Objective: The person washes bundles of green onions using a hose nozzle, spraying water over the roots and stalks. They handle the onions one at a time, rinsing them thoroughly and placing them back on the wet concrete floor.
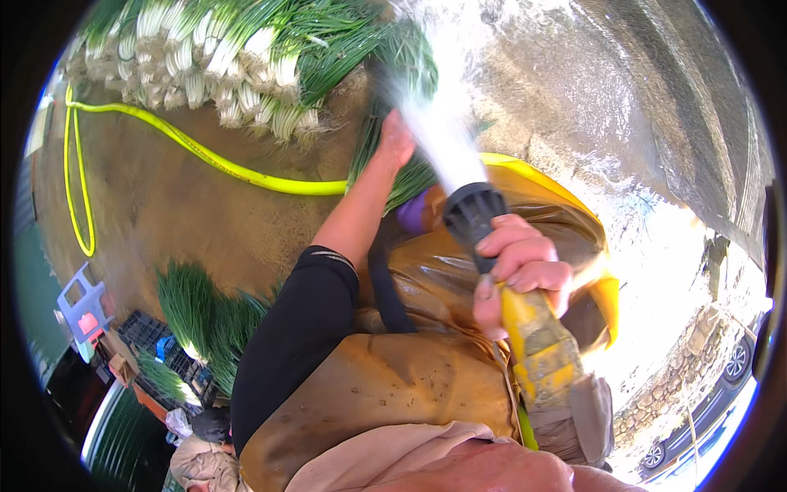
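Observation:
Water sprays from a black hose nozzle point(474, 212) that my right hand point(529, 264) grips at its neck, just above a worn yellow taped section. My left hand point(396, 138) is on a bundle of green onions point(409, 178), its fingers partly hidden by arm angle and spray. The white jet passes close beside that hand and strikes the leaves and wet ground beyond. A brown waterproof apron point(424, 375) covers my front. Many bundled green onions point(246, 67) with white stems and roots lie piled at the upper left.
A yellow hose point(215, 157) crosses the wet concrete floor point(184, 215). At lower left are more green onions point(209, 313), a black crate point(144, 332), a grey-blue plastic stool point(86, 307) and a crouching person point(206, 461). Dark mesh sheeting point(695, 104) lies upper right; a car point(701, 424) stands beyond a stone wall.

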The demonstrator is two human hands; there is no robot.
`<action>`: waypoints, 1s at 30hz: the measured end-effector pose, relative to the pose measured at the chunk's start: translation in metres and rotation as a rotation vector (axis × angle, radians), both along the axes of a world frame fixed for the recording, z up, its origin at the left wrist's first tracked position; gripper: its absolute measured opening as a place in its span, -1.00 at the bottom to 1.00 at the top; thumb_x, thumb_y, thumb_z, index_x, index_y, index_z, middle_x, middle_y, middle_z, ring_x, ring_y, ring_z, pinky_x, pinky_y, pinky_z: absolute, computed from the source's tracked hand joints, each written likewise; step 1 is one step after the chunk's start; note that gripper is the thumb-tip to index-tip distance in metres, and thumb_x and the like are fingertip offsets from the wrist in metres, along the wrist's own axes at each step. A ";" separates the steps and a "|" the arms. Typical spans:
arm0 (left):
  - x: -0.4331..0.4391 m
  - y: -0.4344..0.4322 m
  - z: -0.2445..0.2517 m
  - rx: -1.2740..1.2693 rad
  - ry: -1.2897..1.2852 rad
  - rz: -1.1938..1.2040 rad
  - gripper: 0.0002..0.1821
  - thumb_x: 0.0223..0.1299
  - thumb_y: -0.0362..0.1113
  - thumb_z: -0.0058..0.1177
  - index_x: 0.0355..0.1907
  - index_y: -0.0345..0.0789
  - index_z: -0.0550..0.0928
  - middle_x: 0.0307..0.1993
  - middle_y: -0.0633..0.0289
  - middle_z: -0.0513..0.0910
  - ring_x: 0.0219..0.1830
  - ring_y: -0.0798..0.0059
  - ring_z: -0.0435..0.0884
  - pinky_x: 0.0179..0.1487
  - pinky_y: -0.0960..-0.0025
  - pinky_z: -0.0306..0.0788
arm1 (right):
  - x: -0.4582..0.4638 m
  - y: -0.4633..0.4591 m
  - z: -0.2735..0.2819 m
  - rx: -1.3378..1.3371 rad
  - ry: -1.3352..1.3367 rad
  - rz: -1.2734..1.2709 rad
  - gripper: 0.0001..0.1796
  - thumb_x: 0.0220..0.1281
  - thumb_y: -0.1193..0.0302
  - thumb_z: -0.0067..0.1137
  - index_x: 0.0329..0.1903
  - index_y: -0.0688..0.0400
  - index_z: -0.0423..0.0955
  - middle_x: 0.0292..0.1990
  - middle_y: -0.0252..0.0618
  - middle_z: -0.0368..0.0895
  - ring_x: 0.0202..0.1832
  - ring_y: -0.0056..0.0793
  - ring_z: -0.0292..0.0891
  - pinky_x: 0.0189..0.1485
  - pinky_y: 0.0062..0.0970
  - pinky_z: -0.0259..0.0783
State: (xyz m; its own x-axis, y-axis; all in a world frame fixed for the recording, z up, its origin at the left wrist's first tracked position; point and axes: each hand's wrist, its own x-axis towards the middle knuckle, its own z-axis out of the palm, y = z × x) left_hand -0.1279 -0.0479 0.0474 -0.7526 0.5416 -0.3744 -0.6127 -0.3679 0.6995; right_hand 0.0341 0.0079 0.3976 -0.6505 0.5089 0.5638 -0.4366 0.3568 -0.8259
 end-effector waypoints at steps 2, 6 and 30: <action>0.023 -0.002 -0.019 0.047 0.014 -0.029 -0.65 0.10 -0.58 -0.05 -0.01 -0.39 0.51 -0.16 0.15 0.61 -0.17 0.30 0.63 -0.10 0.23 0.56 | 0.008 -0.003 0.000 -0.024 -0.063 0.065 -0.61 -0.21 0.67 0.16 -0.26 0.12 0.25 -0.44 -0.24 0.45 -0.37 -0.28 0.50 -0.08 -0.08 0.43; 0.033 0.009 0.028 -0.064 -0.334 -0.166 -0.64 0.12 -0.57 -0.05 0.02 -0.37 0.51 -0.13 0.14 0.60 -0.16 0.28 0.62 -0.07 0.23 0.55 | 0.040 0.018 -0.006 -0.014 -0.153 -0.096 -0.61 -0.20 0.71 0.15 -0.27 0.13 0.26 -0.39 -0.21 0.46 -0.29 -0.28 0.52 -0.05 -0.11 0.43; -0.010 0.033 0.096 -0.204 -0.302 -0.166 -0.41 0.29 0.10 -0.09 0.10 -0.39 0.48 -0.03 0.09 0.59 -0.07 0.24 0.61 0.07 0.25 0.46 | 0.036 -0.002 0.015 -0.028 0.036 -0.009 -0.61 -0.18 0.72 0.12 -0.25 0.11 0.26 -0.39 -0.22 0.46 -0.35 -0.26 0.51 -0.02 -0.05 0.40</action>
State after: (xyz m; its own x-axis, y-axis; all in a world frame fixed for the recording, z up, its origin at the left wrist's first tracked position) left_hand -0.1381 -0.0150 0.1437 -0.5011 0.5383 -0.6776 -0.8412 -0.1191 0.5274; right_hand 0.0699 0.0062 0.4127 -0.6253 0.5306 0.5722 -0.4636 0.3373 -0.8193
